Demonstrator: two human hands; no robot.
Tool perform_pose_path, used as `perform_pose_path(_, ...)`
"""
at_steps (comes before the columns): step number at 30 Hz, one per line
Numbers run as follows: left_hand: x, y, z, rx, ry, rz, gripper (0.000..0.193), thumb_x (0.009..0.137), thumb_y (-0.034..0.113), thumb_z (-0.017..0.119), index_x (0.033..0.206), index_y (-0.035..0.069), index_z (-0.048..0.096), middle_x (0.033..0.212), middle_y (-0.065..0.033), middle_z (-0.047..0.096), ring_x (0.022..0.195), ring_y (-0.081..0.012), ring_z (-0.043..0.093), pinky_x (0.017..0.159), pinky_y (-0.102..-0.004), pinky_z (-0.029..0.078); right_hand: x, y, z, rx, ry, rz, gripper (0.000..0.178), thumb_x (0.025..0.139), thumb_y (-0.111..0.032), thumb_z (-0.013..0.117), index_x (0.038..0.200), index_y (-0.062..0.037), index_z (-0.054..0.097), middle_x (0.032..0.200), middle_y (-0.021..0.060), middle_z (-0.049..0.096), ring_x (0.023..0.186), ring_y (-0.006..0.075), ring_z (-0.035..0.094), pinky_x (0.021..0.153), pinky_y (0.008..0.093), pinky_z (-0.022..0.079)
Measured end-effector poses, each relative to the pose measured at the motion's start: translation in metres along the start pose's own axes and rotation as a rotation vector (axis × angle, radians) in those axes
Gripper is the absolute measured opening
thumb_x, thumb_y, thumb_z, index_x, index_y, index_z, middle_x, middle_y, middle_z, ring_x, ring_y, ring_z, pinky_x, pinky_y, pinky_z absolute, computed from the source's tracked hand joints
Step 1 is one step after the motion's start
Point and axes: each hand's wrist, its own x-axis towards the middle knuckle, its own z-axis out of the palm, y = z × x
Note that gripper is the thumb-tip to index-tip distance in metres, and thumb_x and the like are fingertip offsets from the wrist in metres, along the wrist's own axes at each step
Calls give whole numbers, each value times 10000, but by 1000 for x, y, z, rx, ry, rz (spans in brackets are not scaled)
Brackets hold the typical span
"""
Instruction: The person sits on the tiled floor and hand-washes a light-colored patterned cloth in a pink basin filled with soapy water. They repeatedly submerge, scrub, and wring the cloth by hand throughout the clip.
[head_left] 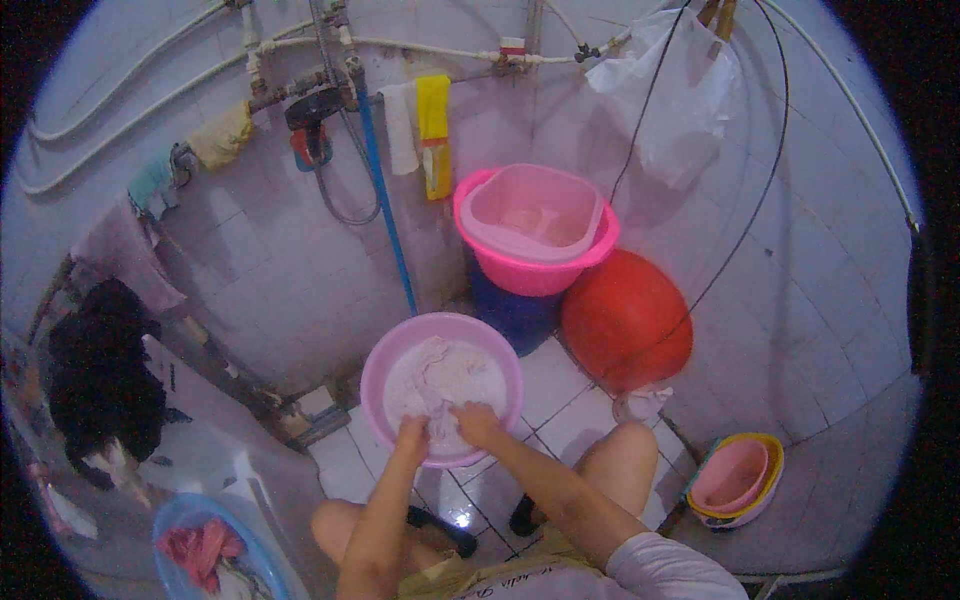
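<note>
A pale purple basin [372,385] stands on the tiled floor in front of me, with whitish, sudsy-looking water in it. A wet, pale pink cloth [437,372] lies bunched in that water, and its exact kind cannot be made out. My left hand [413,437] is at the basin's near left side, fingers closed on the near end of the cloth. Just right of it, my right hand [476,425] grips the same cloth with the fingers bent down. A short stretch of cloth shows between the two hands. The fingertips are partly hidden by cloth and water.
Pink basins [535,275] are stacked on a dark blue bucket [515,315], beside a leaning red basin [630,320]. Small nested basins [735,475] sit at the right. A blue basin with clothes [165,520] is at lower left. A blue hose [385,200] hangs behind.
</note>
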Motion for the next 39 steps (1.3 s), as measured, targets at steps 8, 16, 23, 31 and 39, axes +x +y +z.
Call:
perform_pose_path(8,10,6,7,-337,-109,-292,367,840,295,553,1089,30,504,1008,-131,573,883,-269,575,777,-373,489,11,-9,-2,688,304,-75,357,745,-156,614,1071,-28,545,1005,182,553,971,346,518,843,424,407)
perform_pose_path(16,11,19,10,-180,-279,-67,316,877,306,491,1092,81,543,1054,-106,587,964,-255,567,833,-372,469,-1,-80,-58,549,394,-131,374,744,-234,616,1065,-51,558,991,173,521,926,357,515,835,421,409)
perform_pose_path(23,-4,28,21,-190,-123,-136,302,887,154,457,1155,21,498,1116,-117,561,1002,-263,557,894,-377,452,36,-32,-28,438,289,121,420,792,-335,565,1050,-4,561,979,201,542,932,369,525,825,435,413)
perform_pose_path(31,-26,71,28,-193,-25,-356,317,796,86,499,1096,-18,497,1092,-148,556,1004,-280,540,869,-424,448,19,19,-19,208,10,88,412,820,-325,549,1037,26,555,1010,219,557,959,368,527,834,445,423)
perform_pose_path(39,9,41,0,-131,-142,-247,230,783,181,556,987,75,543,866,-87,568,761,-232,572,688,-316,484,22,32,-33,157,-103,-72,366,800,-252,563,1088,-25,563,1095,198,557,1017,344,527,873,422,424)
